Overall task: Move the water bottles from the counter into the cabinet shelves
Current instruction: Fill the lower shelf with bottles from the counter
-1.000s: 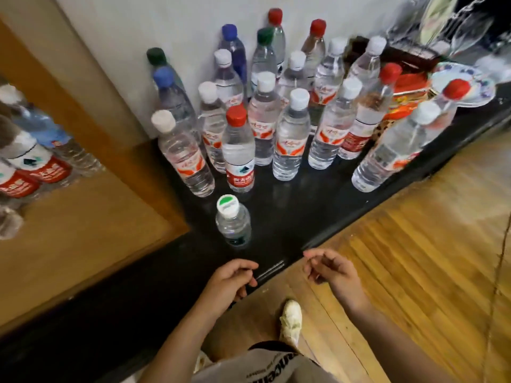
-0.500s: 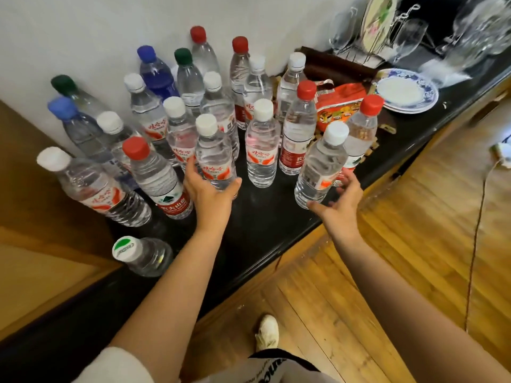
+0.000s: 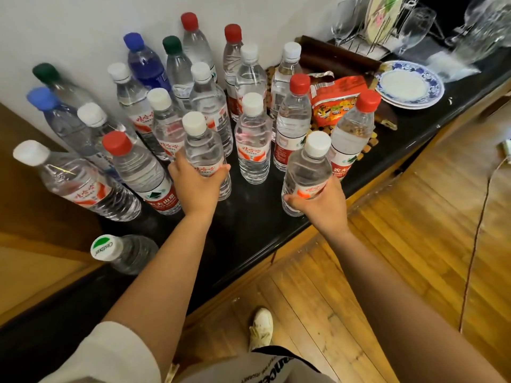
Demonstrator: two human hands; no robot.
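Left hand (image 3: pixel 197 186) at centre frame, fingers and thumb curled round the label band of a white-capped bottle (image 3: pixel 206 156), gripping it upright on the black counter (image 3: pixel 249 225). Right hand (image 3: pixel 323 200) right of centre, wrapped round the lower body of a second white-capped bottle (image 3: pixel 309 170) near the counter's front edge, thumb on the left side of the bottle, fingers hidden behind it. Whether either bottle sits on the counter or is lifted just clear: cannot tell. Crowd of other water bottles (image 3: pixel 166 106) standing upright across the upper left and centre, against the white wall, with red, white, blue and green caps. Short green-and-white-capped bottle (image 3: pixel 124 251) alone at lower left, apart from the rest. Red snack packet (image 3: pixel 336 99) and blue-rimmed plates (image 3: pixel 409 85) at upper right, on the same counter. Cabinet shelves out of view.
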